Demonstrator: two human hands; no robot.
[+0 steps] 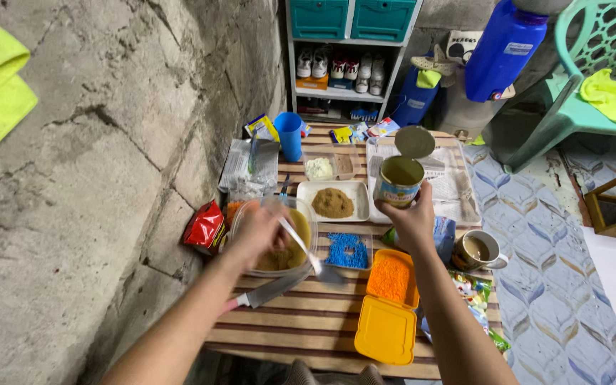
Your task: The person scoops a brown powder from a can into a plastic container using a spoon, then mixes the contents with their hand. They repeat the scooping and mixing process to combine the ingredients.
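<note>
My left hand (254, 232) grips a spoon (306, 251) over a clear plastic bowl (304, 214) that holds a yellowish-brown mix. Its bowl end points right, past the bowl's rim. My right hand (411, 221) holds up an opened tin can (398, 180), its round lid (415, 141) bent upward; pale yellowish content shows inside. Both hands hover above a small striped wooden table (308, 328).
On the table: a white tray of brown powder (333, 203), a tub of blue sprinkles (346, 251), an orange box of orange sprinkles (390, 278) with lid open, a knife (265, 292), a mug (475, 249), a blue cup (290, 134). Concrete wall left; shoe shelf (344, 71) behind.
</note>
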